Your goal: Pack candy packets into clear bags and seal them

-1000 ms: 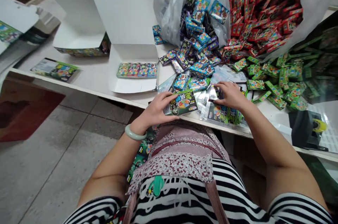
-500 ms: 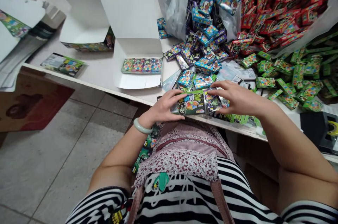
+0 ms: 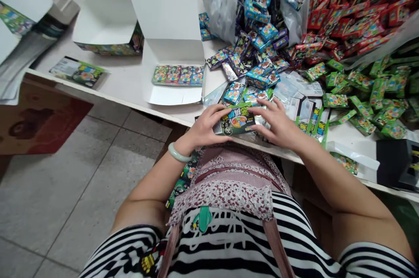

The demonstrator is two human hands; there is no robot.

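Observation:
A green-and-black printed packet (image 3: 240, 119) lies flat at the table's front edge, between my two hands. My left hand (image 3: 207, 126) grips its left end, thumb on the near side and fingers on the far side. At the packet's right end, my right hand (image 3: 278, 124) closes its fingers and thumb around the clear end. What sits inside there is hidden by the fingers. Just beyond the packet are small blue boxes (image 3: 234, 92). Several flat printed packets (image 3: 314, 121) lie to the right, partly behind my right hand.
An open white carton (image 3: 176, 97) holds a row of small colourful boxes; another open carton (image 3: 104, 22) stands left of it. Purple and blue boxes (image 3: 258, 68), red boxes (image 3: 347, 12) and green boxes (image 3: 382, 94) are heaped around plastic bags (image 3: 221, 3). A black dispenser-like object (image 3: 396, 162) is far right.
My right hand has moved left against the packet. The small purple box seen at the packet's right end is now out of sight. The view has shifted slightly, showing more flat packets at right.

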